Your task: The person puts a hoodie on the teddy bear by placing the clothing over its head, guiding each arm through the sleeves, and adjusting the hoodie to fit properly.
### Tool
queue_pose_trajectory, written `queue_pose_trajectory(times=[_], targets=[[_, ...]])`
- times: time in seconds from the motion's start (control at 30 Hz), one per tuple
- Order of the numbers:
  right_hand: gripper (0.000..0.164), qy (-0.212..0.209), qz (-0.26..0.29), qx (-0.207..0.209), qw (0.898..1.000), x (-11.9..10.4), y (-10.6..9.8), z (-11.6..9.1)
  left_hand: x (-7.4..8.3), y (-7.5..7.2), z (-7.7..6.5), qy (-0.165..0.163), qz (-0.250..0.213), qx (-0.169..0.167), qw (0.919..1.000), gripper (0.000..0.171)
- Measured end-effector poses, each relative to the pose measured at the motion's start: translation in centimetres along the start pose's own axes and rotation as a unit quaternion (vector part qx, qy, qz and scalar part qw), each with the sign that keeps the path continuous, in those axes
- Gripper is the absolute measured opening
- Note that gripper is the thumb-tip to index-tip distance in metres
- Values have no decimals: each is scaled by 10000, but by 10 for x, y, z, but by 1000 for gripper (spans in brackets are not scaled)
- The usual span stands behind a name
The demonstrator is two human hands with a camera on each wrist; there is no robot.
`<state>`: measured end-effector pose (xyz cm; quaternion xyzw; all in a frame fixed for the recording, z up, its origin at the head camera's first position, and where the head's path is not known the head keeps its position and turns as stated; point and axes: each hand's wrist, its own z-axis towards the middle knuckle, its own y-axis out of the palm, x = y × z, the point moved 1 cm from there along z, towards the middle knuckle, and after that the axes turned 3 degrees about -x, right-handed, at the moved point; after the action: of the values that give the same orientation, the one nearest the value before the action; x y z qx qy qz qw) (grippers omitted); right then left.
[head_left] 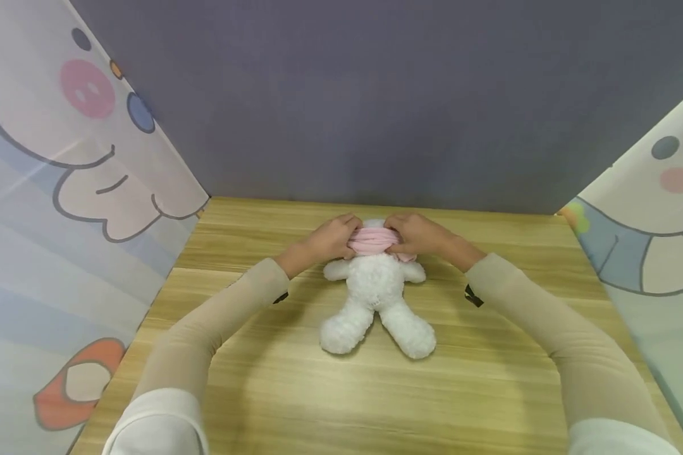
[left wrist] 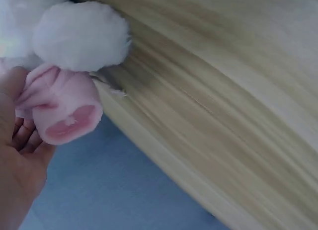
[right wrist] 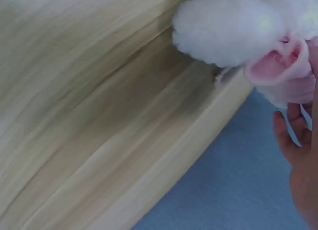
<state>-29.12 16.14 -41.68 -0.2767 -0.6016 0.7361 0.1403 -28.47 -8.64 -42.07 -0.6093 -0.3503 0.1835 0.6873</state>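
Across this wood-grain tabletop (head_left: 319, 404) the white plush toy (head_left: 374, 279) lies legs toward me, and here my left hand (head_left: 332, 238) and right hand (head_left: 420, 234) pinch the pink cloth (head_left: 372, 241) from opposite sides of its head, seemingly for even control.

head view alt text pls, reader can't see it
A person's left hand and right hand grip pink cloth bunched across the head end of a white plush toy, lying on a wood-grain table, legs spread toward the viewer. Behind stands a grey panel, with cartoon-printed sheets on either side.
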Motion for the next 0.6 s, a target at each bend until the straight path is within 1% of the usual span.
queue_pose_trajectory(times=[0.1,0.13,0.23,0.3,0.33,0.4,0.47,0.53,0.6], targets=[[28,-140,-360,350,9986,1,3,-4,3,3,6,193,430,367,9982,41],[26,-141,-433,471,9979,0,6,-3,3,3,5,230,580,496,9968,36],[27,46,-612,912,9939,-6,11,-1,4,6,3,294,959,916,9907,25],[27,249,-605,1200,9906,-10,15,1,5,9,2,228,1038,1199,9871,23],[27,338,-551,1304,9893,-12,16,3,5,11,1,139,1051,1288,9860,25],[28,502,-399,1423,9877,-16,19,6,7,16,-1,-74,930,1366,9862,29],[27,705,-213,1378,9877,-19,21,8,8,20,-3,-277,713,1326,9882,33],[24,945,-3,1134,9891,-20,19,9,8,23,-3,-388,384,1204,9912,38],[19,1148,150,795,9901,-21,12,9,6,20,-2,-373,12,1084,9934,47]])
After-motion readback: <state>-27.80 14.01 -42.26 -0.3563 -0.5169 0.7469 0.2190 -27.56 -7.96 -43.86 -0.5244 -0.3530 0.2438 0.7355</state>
